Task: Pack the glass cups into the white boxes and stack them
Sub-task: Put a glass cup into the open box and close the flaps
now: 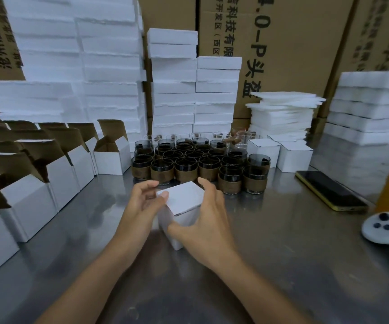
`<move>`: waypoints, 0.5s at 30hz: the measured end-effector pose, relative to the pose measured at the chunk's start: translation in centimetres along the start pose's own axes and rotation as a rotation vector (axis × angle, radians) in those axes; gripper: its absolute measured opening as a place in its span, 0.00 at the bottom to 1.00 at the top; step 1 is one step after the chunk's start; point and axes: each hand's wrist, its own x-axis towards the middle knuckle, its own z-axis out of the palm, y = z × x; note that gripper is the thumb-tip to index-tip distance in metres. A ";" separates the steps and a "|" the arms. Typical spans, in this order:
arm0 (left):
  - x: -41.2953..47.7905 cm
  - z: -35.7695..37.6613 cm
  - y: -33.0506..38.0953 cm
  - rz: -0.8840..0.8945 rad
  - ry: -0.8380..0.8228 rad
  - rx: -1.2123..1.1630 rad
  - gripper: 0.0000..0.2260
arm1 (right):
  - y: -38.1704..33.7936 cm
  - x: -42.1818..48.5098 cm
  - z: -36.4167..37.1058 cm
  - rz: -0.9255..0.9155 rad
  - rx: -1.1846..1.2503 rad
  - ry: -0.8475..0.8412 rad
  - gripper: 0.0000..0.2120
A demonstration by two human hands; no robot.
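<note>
The right hand (208, 213) is clamped on a small white box (184, 199) that stands on the counter (282, 249). Its fingers hook over the far right edge of the shut lid and its thumb presses the near face. The left hand (145, 199) curls round the box's left corner, with the thumb tip on the lid. The box is smooth white card, roughly a cube, near the middle of the shiny, scuffed metal counter. Just beyond it stand the glass cups (200, 164), packed close together: short round tumblers of smoky dark glass, each wrapped in a brown band low down. A few clear glasses (242, 136) stand behind them. To the left runs a row of open boxes (60, 169), white outside and brown inside, flaps up. Right of the cups sit two closed boxes (291, 157). Behind rise stacks of rough-edged white foam blocks (172, 90), and to their right is a loose pile of thin foam sheets (282, 113). At the near right lie a dark phone (329, 190) with a yellow-green edge and a white controller (385, 228) with dark round buttons. Brown cardboard cartons (294, 43) fill the far side, one printed "4.0-P 头盔" and "科技有限"; the other print is too blurred to read.
</note>
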 end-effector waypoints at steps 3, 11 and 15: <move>0.6 -0.2 -0.4 -0.027 0.048 -0.074 0.09 | -0.4 -0.1 -1.6 -0.009 0.108 -0.006 0.41; 0.9 -0.3 0.0 -0.049 0.063 -0.221 0.07 | 0.2 2.0 -11.6 -0.034 0.437 0.356 0.26; 0.8 0.1 0.2 -0.048 0.057 -0.232 0.06 | 3.7 4.9 -15.8 0.060 0.276 0.585 0.31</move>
